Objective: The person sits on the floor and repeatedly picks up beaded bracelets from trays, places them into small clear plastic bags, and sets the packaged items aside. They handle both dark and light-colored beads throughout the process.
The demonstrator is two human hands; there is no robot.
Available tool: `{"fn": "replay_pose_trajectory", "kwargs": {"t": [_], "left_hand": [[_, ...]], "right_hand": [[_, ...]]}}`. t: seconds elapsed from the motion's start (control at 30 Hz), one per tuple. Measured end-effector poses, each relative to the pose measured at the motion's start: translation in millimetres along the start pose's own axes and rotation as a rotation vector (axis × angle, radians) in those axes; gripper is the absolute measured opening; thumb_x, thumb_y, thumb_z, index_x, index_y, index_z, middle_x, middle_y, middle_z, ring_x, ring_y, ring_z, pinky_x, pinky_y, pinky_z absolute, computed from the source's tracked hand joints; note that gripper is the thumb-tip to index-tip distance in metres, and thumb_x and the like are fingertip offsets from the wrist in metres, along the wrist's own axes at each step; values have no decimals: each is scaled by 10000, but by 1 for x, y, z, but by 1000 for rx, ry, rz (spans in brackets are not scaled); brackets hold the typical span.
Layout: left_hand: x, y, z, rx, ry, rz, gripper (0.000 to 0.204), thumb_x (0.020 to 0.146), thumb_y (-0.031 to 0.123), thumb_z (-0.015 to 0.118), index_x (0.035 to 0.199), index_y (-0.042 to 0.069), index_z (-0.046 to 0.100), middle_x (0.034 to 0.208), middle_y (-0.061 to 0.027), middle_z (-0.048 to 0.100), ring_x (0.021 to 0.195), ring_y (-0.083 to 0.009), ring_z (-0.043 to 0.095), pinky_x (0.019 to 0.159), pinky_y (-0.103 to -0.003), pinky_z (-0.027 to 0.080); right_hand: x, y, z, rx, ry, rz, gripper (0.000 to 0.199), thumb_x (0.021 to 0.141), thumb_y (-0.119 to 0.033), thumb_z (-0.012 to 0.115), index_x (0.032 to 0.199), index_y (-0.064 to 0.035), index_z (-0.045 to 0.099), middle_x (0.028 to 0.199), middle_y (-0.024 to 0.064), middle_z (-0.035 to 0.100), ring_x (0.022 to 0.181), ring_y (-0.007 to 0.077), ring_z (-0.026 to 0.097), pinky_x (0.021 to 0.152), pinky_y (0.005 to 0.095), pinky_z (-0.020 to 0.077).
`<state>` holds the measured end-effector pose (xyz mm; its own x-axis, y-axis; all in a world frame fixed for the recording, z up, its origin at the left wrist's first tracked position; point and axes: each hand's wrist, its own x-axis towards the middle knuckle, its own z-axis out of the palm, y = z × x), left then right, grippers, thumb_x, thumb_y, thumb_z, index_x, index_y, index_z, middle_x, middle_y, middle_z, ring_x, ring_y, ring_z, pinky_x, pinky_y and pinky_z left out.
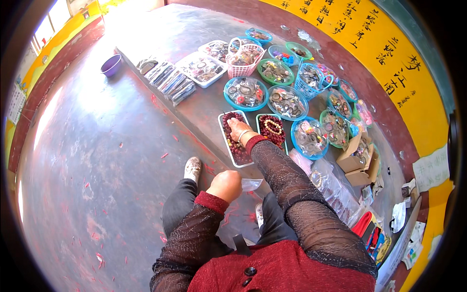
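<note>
My right hand [238, 129], with a bangle at its wrist, reaches into a white tray [238, 166] of dark red bead bracelets [242, 152]. Its fingers are bent together on the beads at the tray's far part; the fingertips are partly hidden. My left hand [226, 186] is closed in front of my body, nearer to me than the tray. A small clear plastic bag [251, 184] sticks out from its right side. Just right of the first tray, a second tray [258, 118] holds more dark red beads, with a pale bead bracelet [273, 127] on top.
Round basins [246, 105] and baskets [243, 71] of bagged trinkets cover the raised floor ahead and right. Flat packets [170, 80] lie in rows at the step's edge. A cardboard box [357, 160] and plastic wrap [331, 187] are at right; a purple basin [111, 65] is far left.
</note>
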<state>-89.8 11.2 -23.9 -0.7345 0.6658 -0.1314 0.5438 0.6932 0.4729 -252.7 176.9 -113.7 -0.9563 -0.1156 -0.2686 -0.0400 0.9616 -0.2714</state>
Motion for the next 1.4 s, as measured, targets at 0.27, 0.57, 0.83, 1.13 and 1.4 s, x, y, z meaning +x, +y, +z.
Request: {"fn": "replay_pose_trajectory", "kwargs": {"t": [0.27,0.57,0.83,1.13,1.4], "left_hand": [[1,5,-5,-72,-9,-25,157,709,90,526,729,-12,643,737,-235,613,742,-382,615,697,-442,498],[2,5,0,-7,35,13,137,722,90,500,719,33,625,681,-191,610,667,-340,617,631,-420,505],[7,-1,9,43,17,22,142,717,92,505,698,21,626,676,-191,612,666,-337,620,631,-415,505],[6,1,5,26,25,30,141,722,93,506,695,19,623,672,-187,612,658,-335,621,620,-412,507],[6,-2,11,24,32,11,150,725,93,502,706,27,636,693,-183,618,671,-332,624,627,-408,510]], "right_hand": [[-1,16,12,-187,164,57,198,817,-92,499,974,-46,610,1039,160,583,1008,304,564,845,379,472],[-26,27,8,-157,167,36,202,806,-113,510,972,-75,618,1028,158,580,984,313,563,838,394,474],[-18,23,7,-149,-29,274,291,805,-222,580,1074,-117,616,1175,175,516,1098,330,504,900,394,444],[-8,27,18,-118,127,256,265,704,-272,650,923,-126,678,1048,178,581,972,314,576,863,365,465],[-23,41,10,315,490,168,255,718,-280,658,865,-80,602,856,146,630,831,322,602,732,396,477]]}}
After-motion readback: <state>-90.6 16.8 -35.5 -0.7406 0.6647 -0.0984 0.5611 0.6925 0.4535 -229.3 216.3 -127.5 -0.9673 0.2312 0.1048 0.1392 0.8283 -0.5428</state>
